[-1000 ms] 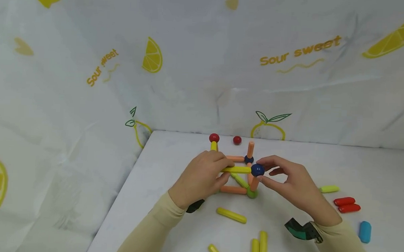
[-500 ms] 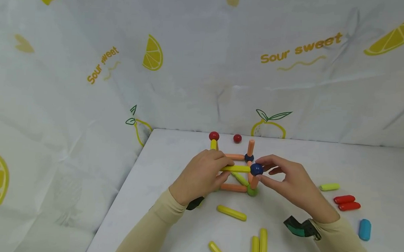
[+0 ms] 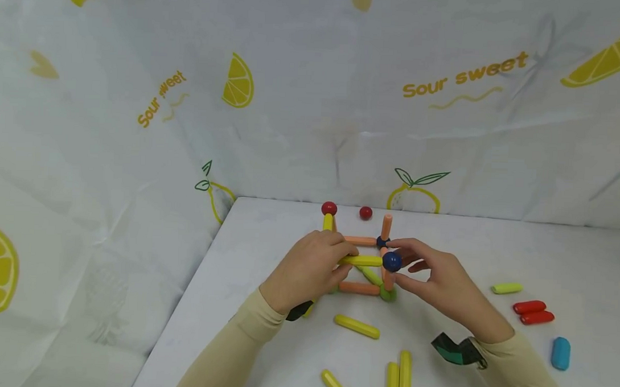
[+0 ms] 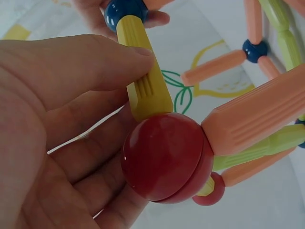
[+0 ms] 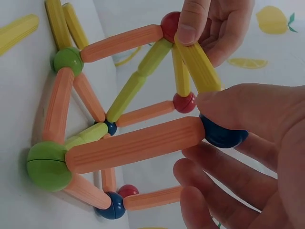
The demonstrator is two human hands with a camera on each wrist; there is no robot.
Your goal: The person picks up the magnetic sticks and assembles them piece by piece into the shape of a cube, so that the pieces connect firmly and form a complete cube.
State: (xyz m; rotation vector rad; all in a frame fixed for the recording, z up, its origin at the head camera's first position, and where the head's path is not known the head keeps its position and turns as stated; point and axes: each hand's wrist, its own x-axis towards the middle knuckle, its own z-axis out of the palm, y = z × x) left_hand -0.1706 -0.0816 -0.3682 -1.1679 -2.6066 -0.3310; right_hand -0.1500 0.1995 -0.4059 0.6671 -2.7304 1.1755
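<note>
A frame of magnetic sticks and balls stands on the table. My left hand [image 3: 312,265] pinches a yellow stick [image 3: 366,261] along its top; in the left wrist view, the thumb lies over that stick beside a red ball [image 4: 164,160]. At the stick's other end sits a blue ball [image 3: 392,262], which my right hand [image 3: 437,277] holds between thumb and fingers. The right wrist view shows an orange stick [image 5: 136,145] joining this ball to a green ball [image 5: 47,167] at the base. My left hand hides part of the frame in the head view.
A loose red ball [image 3: 365,213] lies behind the frame. Several yellow sticks, including one [image 3: 356,326], lie in front. To the right are a lime stick [image 3: 507,288], two red sticks [image 3: 533,312] and a blue piece [image 3: 561,354]. A printed cloth [image 3: 313,102] hangs behind the table.
My right hand has shifted slightly left around the blue ball, and its index finger reaches farther over it. The left hand keeps its pinch on the yellow stick.
</note>
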